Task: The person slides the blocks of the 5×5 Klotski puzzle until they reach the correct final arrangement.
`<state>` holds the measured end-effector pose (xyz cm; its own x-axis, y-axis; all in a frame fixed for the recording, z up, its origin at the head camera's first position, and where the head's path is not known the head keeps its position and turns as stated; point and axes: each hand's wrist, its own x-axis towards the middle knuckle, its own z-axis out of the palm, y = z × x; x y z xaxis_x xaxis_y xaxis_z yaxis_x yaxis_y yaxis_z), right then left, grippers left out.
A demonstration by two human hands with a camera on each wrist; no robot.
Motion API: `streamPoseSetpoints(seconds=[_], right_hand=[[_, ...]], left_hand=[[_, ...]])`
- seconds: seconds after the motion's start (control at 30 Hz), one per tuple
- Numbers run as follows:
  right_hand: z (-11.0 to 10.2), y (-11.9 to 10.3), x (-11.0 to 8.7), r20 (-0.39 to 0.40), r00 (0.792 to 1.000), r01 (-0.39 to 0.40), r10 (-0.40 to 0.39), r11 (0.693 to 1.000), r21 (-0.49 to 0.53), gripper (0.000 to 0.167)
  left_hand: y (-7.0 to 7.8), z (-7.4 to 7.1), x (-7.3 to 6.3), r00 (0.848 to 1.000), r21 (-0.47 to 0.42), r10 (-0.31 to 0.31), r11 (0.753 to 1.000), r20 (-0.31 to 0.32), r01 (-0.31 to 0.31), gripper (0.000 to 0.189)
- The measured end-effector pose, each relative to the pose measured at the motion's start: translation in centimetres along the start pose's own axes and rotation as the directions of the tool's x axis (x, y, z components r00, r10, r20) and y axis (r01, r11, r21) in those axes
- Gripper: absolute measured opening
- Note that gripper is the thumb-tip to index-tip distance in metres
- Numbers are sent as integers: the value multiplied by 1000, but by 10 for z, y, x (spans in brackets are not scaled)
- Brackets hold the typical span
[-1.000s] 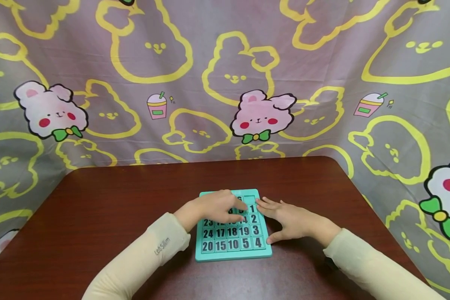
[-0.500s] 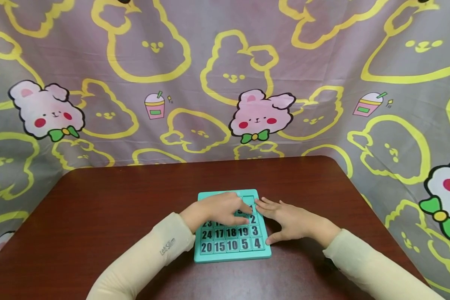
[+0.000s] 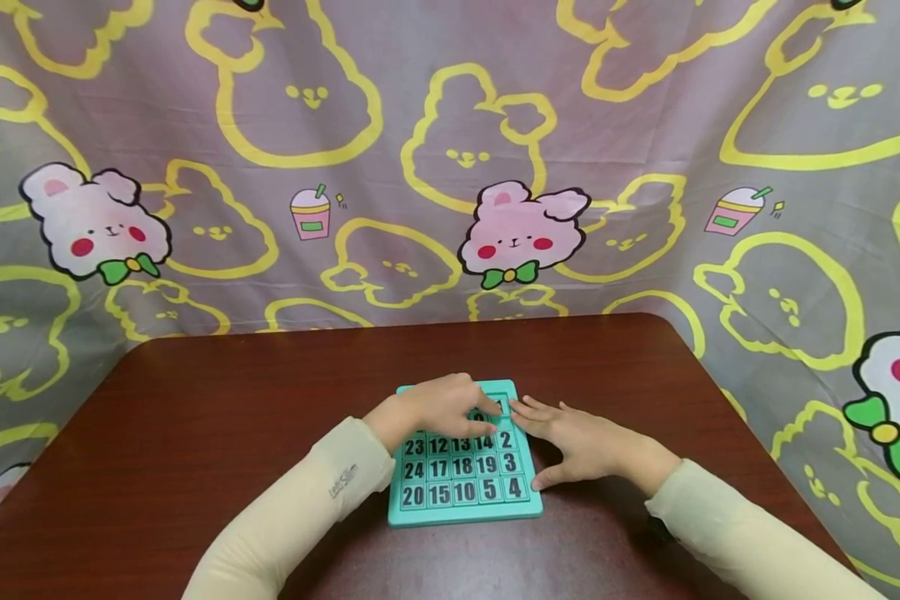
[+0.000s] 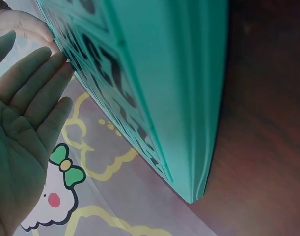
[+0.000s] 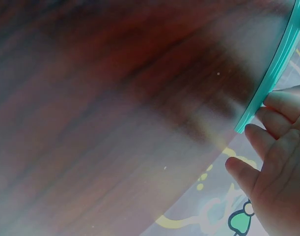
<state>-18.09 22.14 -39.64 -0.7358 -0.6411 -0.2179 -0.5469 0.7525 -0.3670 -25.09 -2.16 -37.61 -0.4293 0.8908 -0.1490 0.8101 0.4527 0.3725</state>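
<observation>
A turquoise number slide puzzle (image 3: 465, 519) lies flat on the table, its square tiles printed with black numbers. My left hand (image 3: 444, 407) reaches over its upper rows, the index fingertip touching the number 1 tile (image 3: 498, 407) at the top right. The palm hides several upper tiles. Along the puzzle's right edge rests my right hand (image 3: 581, 437), fingers spread, with the thumb near the lower right corner. The left wrist view has the left hand (image 4: 27, 118) with fingers extended beside the puzzle's side wall (image 4: 199, 123). Straight fingers of the right hand (image 5: 287, 157) touch the edge in the right wrist view.
The dark red-brown wooden table (image 3: 270, 400) extends around the puzzle on all sides. Behind and beside it hangs a grey-pink curtain (image 3: 390, 125) with yellow outlines and cartoon rabbits.
My left index finger has moved right onto the number 1 tile, which has slid up toward the vacant top right slot. The right hand has stayed at the edge.
</observation>
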Motion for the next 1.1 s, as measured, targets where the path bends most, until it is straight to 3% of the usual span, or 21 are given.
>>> streamPoseSetpoints(seconds=[0.3,0.43,0.7,1.1], right_hand=[[1,-2,1,0,1000,-5,5,1000,-6,99],[1,-2,0,8,1000,-9,9,1000,-6,99],[-2,-2,-1,7,1000,-22,22,1000,-2,98],[0,2,0,-1,1000,13,-13,1000,3,98]], left_hand=[[-6,-3,3,999,1,-45,999,-2,45,41],[-2,-3,1,999,6,-46,999,13,45,42],[17,-8,-9,1000,7,12,1000,19,-12,42],[35,3,-24,994,-14,108,994,30,-107,40]])
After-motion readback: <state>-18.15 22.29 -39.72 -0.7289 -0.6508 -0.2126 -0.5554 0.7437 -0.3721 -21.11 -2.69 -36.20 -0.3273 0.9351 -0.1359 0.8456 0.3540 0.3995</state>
